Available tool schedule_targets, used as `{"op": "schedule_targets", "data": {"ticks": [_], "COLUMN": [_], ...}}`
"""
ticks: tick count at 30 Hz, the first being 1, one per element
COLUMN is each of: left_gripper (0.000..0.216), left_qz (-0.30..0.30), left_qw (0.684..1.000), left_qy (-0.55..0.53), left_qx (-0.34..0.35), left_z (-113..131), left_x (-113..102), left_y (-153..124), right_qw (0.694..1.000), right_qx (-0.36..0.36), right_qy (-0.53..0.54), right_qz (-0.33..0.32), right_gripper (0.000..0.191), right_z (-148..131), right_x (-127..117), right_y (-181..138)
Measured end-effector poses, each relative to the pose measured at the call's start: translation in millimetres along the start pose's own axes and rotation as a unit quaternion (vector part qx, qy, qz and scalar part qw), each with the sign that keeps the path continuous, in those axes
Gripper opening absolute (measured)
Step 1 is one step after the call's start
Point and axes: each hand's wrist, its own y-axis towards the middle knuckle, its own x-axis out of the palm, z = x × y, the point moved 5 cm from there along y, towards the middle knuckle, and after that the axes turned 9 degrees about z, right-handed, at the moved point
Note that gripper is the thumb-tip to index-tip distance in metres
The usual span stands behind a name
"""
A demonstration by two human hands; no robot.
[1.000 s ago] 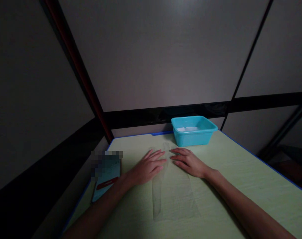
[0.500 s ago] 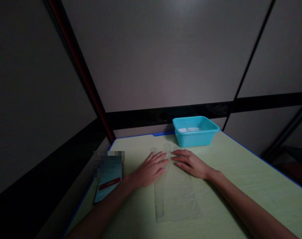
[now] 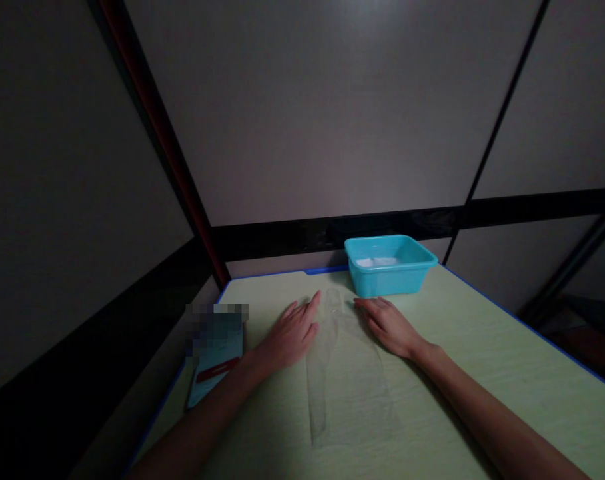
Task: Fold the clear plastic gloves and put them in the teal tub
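A thin, see-through plastic bag (image 3: 352, 393) lies flat on the pale green tabletop. Its narrow, strap-like far end (image 3: 333, 303) reaches up between my hands, while the wider part spreads towards me. My left hand (image 3: 291, 335) rests at the bag's left edge, open, its index finger stretched forward and its thumb apart. On the other side, my right hand (image 3: 390, 327) lies by the bag's upper right edge with fingers extended and slightly bent. Nothing shows gripped in either hand; whether the fingertips touch the film is hard to tell.
A turquoise plastic basin (image 3: 390, 277) with something white inside stands at the back right of the table (image 3: 462, 373). Left of my forearm lies a light blue, flat object (image 3: 215, 367) with a red strip, partly blurred out. Wall panels (image 3: 332, 120) rise behind.
My hands have moved apart from the bag's middle, the left one leftward and the right one slightly rightward. More of the bag's far end shows between them.
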Motion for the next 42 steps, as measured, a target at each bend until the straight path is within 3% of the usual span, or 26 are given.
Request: {"op": "schedule_targets", "data": {"ticks": [8, 12, 16, 20, 23, 34, 42], "left_gripper": [0.053, 0.050, 0.040, 0.045, 0.048, 0.046, 0.047], "left_qz": [0.014, 0.021, -0.006, -0.084, -0.128, -0.144, -0.139], "left_qw": [0.999, 1.000, 0.997, 0.974, 0.956, 0.947, 0.949], "left_qy": [0.014, 0.000, -0.046, -0.107, -0.133, -0.128, -0.142], "left_qx": [-0.036, -0.018, 0.068, 0.182, 0.227, 0.256, 0.244], "left_z": [-9.0, 1.3, 46.3, 104.5, 128.5, 132.4, 133.3], "left_x": [0.1, -1.7, -10.7, -15.4, -13.3, -7.0, -6.8], "left_y": [1.7, 2.5, -1.1, -17.5, -29.4, -34.8, -35.9], "right_qw": [0.999, 0.998, 0.995, 0.995, 0.996, 0.999, 0.999], "right_qx": [0.007, 0.019, 0.028, 0.011, 0.003, -0.038, -0.044], "right_qy": [0.031, 0.060, 0.089, 0.090, 0.076, -0.010, -0.003], "right_qz": [0.011, 0.026, 0.037, 0.041, 0.052, 0.028, 0.012], "right_gripper": [0.042, 0.037, 0.033, 0.035, 0.037, 0.040, 0.039], "right_z": [1.2, 1.2, 3.9, 4.9, 6.9, 6.7, 2.9], "right_x": [-1.4, -4.6, -4.4, -4.3, -6.4, -6.5, -7.3], "right_y": [-1.0, -0.7, -0.1, -0.5, -1.4, -2.3, -1.9]}}
